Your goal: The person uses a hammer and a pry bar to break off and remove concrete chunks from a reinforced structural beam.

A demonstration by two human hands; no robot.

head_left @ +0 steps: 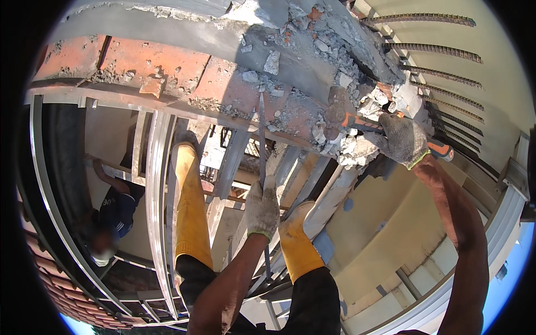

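Head view shows the left hand (pixel 262 209) clamped on a steel chisel (pixel 261 134) set against the brick wall top (pixel 167 67), the right hand (pixel 403 139) gripping a hammer (pixel 357 120); rubble (pixel 335 84) and bared rebar (pixel 441 50) suggest much is broken, bricks remaining.

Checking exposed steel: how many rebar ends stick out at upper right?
At least 6 rebar ends, stacked along the broken concrete edge at upper right: top, then. More may be hidden behind the right hand and rubble.
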